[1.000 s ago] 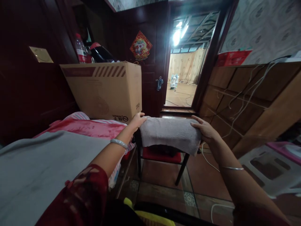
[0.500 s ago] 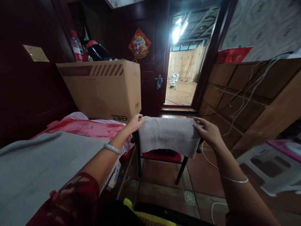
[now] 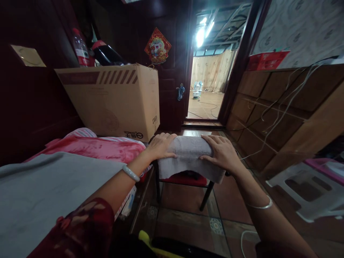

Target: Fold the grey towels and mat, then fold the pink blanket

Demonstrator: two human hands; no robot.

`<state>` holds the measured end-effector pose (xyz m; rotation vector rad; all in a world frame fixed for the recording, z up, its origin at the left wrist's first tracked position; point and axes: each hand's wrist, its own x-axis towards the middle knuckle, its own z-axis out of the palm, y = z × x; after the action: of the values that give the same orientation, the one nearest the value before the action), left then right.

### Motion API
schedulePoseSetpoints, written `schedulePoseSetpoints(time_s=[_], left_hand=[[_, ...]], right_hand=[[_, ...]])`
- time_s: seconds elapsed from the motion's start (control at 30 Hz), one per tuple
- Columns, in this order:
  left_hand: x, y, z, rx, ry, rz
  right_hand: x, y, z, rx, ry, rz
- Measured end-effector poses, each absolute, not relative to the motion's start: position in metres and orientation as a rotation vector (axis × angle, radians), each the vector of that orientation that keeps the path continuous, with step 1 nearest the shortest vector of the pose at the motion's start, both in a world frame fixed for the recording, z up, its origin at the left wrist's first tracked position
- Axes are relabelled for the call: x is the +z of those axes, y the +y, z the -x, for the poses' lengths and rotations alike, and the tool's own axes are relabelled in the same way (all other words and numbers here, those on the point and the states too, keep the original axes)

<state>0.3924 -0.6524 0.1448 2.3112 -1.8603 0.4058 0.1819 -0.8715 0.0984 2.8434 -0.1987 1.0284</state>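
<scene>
I observed left hand and right hand, fingers clamped on the cloth; the red seat lay below them.

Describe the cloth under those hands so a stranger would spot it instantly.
Find the bright doorway, then the red-seated chair in front of it. The pale cloth hangs over that chair's backrest beneath the left hand and right hand; the larger grey cloth lies spread at left.

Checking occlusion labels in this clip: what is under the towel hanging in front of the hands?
Under the towel is a chair; part of its red seat and dark legs show below. The towel covers the backrest's near side, so its surface can't be seen.
</scene>
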Motion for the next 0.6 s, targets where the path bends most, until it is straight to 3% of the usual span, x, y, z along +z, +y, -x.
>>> schedulePoseSetpoints(time_s=[0.6], left_hand=[[0.136,-0.627,-0.385,0.39,-1.764,-2.316]], right_hand=[[0.091,-0.869,-0.181,1.072,-0.241,-2.805]])
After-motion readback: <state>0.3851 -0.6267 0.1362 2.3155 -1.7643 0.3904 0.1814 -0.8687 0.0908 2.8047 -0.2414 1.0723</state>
